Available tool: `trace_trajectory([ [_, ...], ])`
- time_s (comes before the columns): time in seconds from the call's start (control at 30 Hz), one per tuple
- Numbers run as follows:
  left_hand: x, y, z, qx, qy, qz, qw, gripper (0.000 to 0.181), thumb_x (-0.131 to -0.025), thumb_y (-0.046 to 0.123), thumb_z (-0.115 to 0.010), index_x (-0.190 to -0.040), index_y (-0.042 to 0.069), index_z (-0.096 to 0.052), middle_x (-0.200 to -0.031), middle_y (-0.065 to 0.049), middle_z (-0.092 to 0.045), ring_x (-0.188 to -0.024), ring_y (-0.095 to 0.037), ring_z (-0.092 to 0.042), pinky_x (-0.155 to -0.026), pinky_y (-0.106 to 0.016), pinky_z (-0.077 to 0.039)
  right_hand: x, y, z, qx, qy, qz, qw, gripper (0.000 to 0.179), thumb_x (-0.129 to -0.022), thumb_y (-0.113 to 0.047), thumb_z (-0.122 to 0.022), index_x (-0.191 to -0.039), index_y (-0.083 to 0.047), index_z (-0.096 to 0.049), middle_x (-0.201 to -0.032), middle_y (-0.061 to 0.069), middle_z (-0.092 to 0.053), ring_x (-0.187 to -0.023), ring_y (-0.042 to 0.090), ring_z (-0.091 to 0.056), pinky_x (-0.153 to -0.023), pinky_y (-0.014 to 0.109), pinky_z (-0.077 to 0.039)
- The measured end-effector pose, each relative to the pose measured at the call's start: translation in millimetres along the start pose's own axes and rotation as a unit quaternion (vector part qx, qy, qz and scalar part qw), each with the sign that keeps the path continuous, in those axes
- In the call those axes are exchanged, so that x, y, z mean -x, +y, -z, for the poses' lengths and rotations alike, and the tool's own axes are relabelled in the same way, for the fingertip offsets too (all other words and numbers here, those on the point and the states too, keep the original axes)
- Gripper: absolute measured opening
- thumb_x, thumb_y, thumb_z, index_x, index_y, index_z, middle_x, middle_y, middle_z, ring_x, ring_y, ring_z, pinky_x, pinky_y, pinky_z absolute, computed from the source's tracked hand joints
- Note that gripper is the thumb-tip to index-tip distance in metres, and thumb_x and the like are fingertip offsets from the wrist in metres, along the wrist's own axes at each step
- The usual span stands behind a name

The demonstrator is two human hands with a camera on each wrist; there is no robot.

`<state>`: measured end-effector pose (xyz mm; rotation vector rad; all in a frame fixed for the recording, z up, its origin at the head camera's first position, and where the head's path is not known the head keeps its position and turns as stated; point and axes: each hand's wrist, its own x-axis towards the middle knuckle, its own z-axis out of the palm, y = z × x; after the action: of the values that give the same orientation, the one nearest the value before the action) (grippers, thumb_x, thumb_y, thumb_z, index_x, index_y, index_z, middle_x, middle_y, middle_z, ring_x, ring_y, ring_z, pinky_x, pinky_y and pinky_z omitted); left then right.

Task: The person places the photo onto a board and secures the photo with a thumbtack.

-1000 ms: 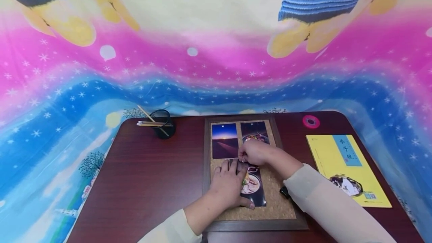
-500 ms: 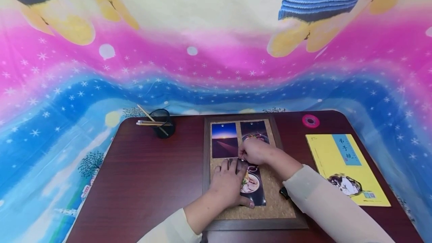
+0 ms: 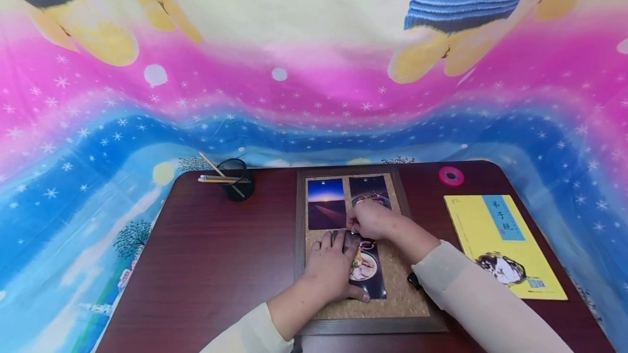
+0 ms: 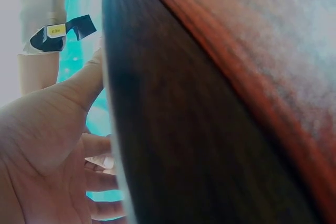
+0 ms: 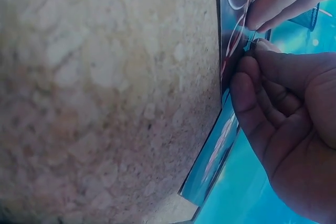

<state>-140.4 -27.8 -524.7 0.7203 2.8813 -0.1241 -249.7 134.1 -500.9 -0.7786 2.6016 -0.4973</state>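
Note:
My left hand [image 3: 330, 271] lies with fingers spread on a photo of a noodle bowl [image 3: 365, 267], pressing it against a framed cork board [image 3: 409, 293]. At that photo's top edge, the thumb and fingertips of my right hand [image 3: 372, 220] pinch a small push pin. The right wrist view shows the pin [image 5: 251, 42] between the fingertips, its thin needle directed at the photo. Above sit two other photos on the cork, a sunset [image 3: 326, 207] on the left and a food dish [image 3: 369, 184] on the right, partly behind my right hand.
A black pencil cup [image 3: 239, 189] with several pencils stands at the back left of the table [image 3: 221, 266]. To the right lie a pink tape roll [image 3: 451, 176] and a yellow book [image 3: 481, 233]. A small black object [image 3: 414, 280] shows beside my right sleeve.

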Motion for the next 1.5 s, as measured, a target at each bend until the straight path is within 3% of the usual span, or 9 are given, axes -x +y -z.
trace_trajectory([
  [0.43,3.6,3.0,1.6,-0.001,0.001,0.000,1.0000,0.134,-0.056,0.103,-0.056,-0.164,0.028,-0.034,-0.163,-0.014,-0.035,-0.145,-0.040,-0.036,-0.106,-0.055,-0.043,3.1,1,-2,0.035,0.012,0.015,0.9992,0.017,-0.097,-0.011,-0.070,-0.085,-0.023,-0.074,-0.084,-0.011,-0.067,-0.082,0.011,-0.061,-0.084,0.040,-0.055],
  [0.8,4.7,2.4,1.0,0.007,0.007,-0.006,0.9999,0.134,-0.056,0.102,-0.058,-0.164,0.026,-0.034,-0.164,-0.016,-0.035,-0.144,-0.040,-0.037,-0.106,-0.055,-0.044,2.6,-6,-6,0.066,0.006,0.015,0.9977,0.020,-0.096,-0.008,-0.069,-0.080,-0.020,-0.067,-0.076,-0.009,-0.060,-0.073,0.012,-0.054,-0.073,0.035,-0.050],
  [1.13,3.7,-3.4,0.2,0.021,0.014,-0.013,0.9996,0.132,-0.059,0.101,-0.058,-0.165,0.026,-0.032,-0.164,-0.016,-0.034,-0.145,-0.042,-0.036,-0.108,-0.056,-0.043,1.5,5,-10,0.049,0.026,0.045,0.9974,0.018,-0.098,-0.012,-0.070,-0.083,-0.022,-0.069,-0.081,-0.011,-0.062,-0.073,0.009,-0.054,-0.072,0.033,-0.049],
  [1.23,4.2,-4.2,0.5,0.030,0.018,-0.015,0.9993,0.130,-0.060,0.099,-0.061,-0.164,0.026,-0.034,-0.164,-0.017,-0.035,-0.145,-0.043,-0.036,-0.108,-0.057,-0.043,4.6,10,-9,0.018,0.026,0.057,0.9978,0.017,-0.100,-0.009,-0.068,-0.088,-0.021,-0.071,-0.084,-0.010,-0.064,-0.074,0.010,-0.055,-0.073,0.035,-0.050],
  [1.37,6.0,-3.3,0.2,0.043,0.017,-0.018,0.9988,0.126,-0.062,0.097,-0.061,-0.164,0.028,-0.034,-0.165,-0.018,-0.034,-0.147,-0.046,-0.035,-0.110,-0.058,-0.041,12.4,19,-5,-0.022,0.029,0.060,0.9976,0.019,-0.101,-0.006,-0.064,-0.097,-0.021,-0.075,-0.092,-0.009,-0.069,-0.084,0.010,-0.062,-0.080,0.039,-0.053],
  [1.5,9.0,-3.7,-0.8,0.055,0.024,-0.020,0.9980,0.125,-0.062,0.096,-0.062,-0.164,0.029,-0.034,-0.165,-0.018,-0.035,-0.147,-0.047,-0.035,-0.111,-0.059,-0.040,24.5,27,-4,-0.018,0.052,0.073,0.9958,0.019,-0.101,-0.006,-0.065,-0.105,-0.020,-0.077,-0.101,-0.009,-0.072,-0.097,0.014,-0.067,-0.088,0.044,-0.055],
])
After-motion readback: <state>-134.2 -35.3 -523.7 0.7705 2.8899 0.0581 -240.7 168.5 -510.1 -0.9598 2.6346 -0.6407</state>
